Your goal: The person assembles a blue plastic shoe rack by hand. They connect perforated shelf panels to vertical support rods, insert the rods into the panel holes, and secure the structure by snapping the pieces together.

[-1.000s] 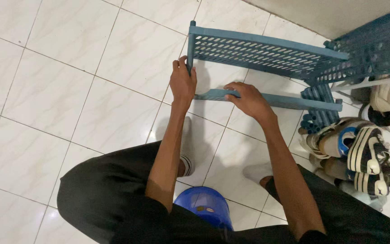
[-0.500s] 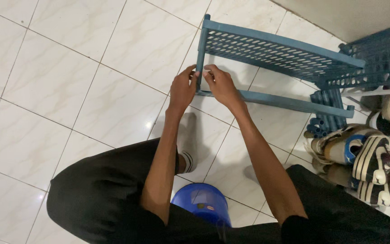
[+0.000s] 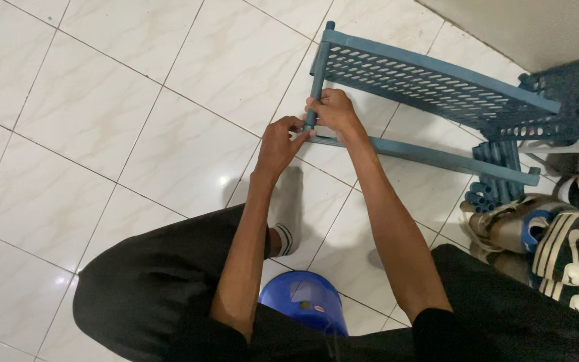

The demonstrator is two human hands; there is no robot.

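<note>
A blue plastic shelf rack (image 3: 430, 80) with slotted shelves stands on the white tiled floor in front of me. Its left corner post (image 3: 318, 67) runs between the upper shelf and the lower shelf edge (image 3: 437, 157). My right hand (image 3: 333, 110) is closed around that post near its lower end. My left hand (image 3: 281, 144) sits just below and left of it, fingertips pinching the post's joint with the lower shelf. Both forearms reach forward from my lap.
A bundle of loose blue tubes (image 3: 494, 177) lies at the rack's right end. A pile of shoes (image 3: 551, 245) sits to the right. A blue stool (image 3: 303, 305) shows between my knees. A second blue rack (image 3: 574, 94) stands at the right by the wall.
My right hand left the lower shelf edge and moved to the corner post, then slid up it. My left hand dropped from the post to the lower joint. The view shifted, rack now further right.
</note>
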